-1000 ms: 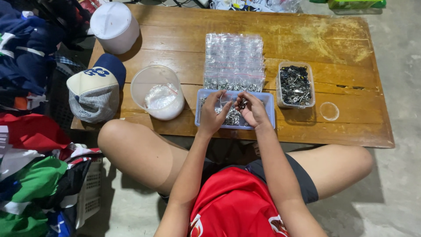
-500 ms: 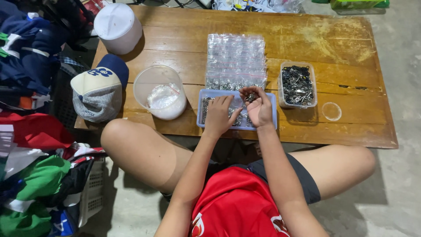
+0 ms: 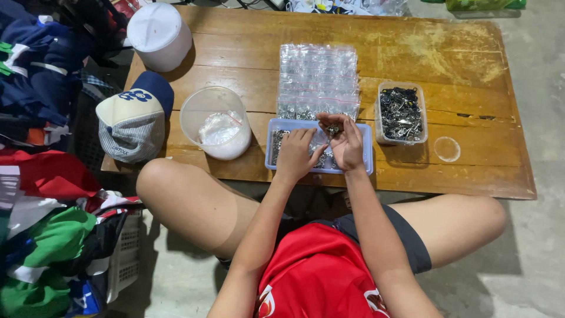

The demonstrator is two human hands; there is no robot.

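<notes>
Wooden table (image 3: 412,53): low, planked, worn varnish with pale scuffing toward the far right corner; it stands on a grey concrete floor (image 3: 529,247). Heaped clothing (image 3: 41,194) lies at the left, partly cut off by the frame edge. On the table, a sheet of clear plastic bags (image 3: 318,73), glossy and crinkled, lies just behind a shallow blue rectangular tray (image 3: 368,153) at the near edge. A round translucent tub (image 3: 215,121) stands left of the tray; a white lidded tub (image 3: 159,35) sits at the far left corner. A cap (image 3: 135,121) rests at the table's left edge. A clear rectangular box (image 3: 401,113) of dark metal parts stands right of the tray, a small clear lid (image 3: 447,149) beside it.

Left hand (image 3: 296,154) rests flat over the tray, fingers spread, gripping nothing visible. Right hand (image 3: 346,141) pinches small metal pieces (image 3: 333,129) over the tray's far edge (individual parts too small to identify).
</notes>
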